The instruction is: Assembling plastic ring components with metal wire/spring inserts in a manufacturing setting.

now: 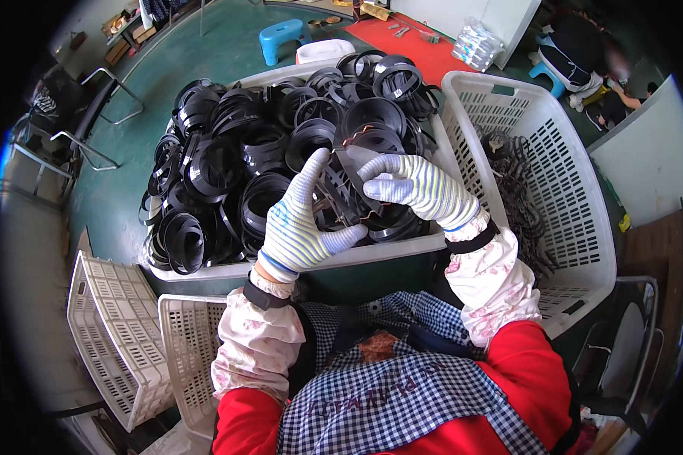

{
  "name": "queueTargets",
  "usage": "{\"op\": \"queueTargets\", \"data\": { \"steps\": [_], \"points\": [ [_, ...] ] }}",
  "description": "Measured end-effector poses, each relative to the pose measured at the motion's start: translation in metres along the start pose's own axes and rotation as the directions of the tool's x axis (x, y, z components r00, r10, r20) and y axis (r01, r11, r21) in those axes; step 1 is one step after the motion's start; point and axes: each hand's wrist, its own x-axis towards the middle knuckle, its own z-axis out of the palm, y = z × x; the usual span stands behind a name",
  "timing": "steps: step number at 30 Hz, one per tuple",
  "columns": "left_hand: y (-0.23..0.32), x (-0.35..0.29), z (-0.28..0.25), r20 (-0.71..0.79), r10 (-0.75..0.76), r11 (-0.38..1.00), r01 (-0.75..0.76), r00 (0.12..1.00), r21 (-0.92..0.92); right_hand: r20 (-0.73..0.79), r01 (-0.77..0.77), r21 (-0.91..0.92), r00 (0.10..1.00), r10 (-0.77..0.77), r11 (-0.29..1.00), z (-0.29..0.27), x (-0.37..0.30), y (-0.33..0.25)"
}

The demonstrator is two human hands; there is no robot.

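Above the heap of black rings, my gloved right hand (pixel 421 188) is closed, its thumb and fingers pinching a curved black strip (pixel 350 178) with copper-coloured bits along it. My left hand (pixel 296 224), in the same striped white glove, has its thumb and forefinger spread wide around the strip's lower left side. The left thumb tip lies close to the strip's lower end; whether it touches cannot be made out. Many loose black rings (pixel 212 167), some nested, fill a large white tray (pixel 281 267) in front of me.
On the right a white slotted basket (pixel 577 205) holds dark, thin pieces (pixel 512 174). White crates (pixel 121 334) stand at lower left. Beyond the tray are a blue stool (pixel 282 39) and a red mat (pixel 402 49). A person (pixel 580 49) is at the far right.
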Motion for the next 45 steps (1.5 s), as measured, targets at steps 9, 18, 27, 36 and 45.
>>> {"op": "queueTargets", "data": {
  "steps": [9, 18, 27, 36, 45],
  "points": [
    [-0.011, 0.000, -0.001, 0.009, -0.100, 0.958, 0.099, 0.995, -0.270, -0.094, 0.155, 0.011, 0.984, -0.153, 0.988, -0.010, 0.003, 0.004],
    [-0.019, 0.007, -0.018, -0.126, -0.100, 0.973, 0.071, 0.987, -0.218, -0.338, -0.036, -0.787, 0.860, -0.381, 0.616, -0.065, 0.006, 0.028],
    [-0.012, 0.007, -0.014, -0.133, -0.088, 0.965, 0.051, 0.987, -0.257, -0.152, 0.006, -0.914, 0.921, -0.358, 0.405, -0.057, 0.007, 0.030],
    [-0.018, 0.004, -0.018, -0.132, -0.101, 0.977, 0.073, 0.986, -0.203, -0.301, -0.057, -0.735, 0.920, -0.250, 0.676, -0.057, 0.011, 0.030],
    [-0.004, 0.001, -0.012, 0.028, -0.058, 0.928, 0.064, 0.998, -0.368, -0.200, 0.296, 0.069, 0.940, -0.277, 0.953, -0.065, 0.010, 0.045]
  ]
}}
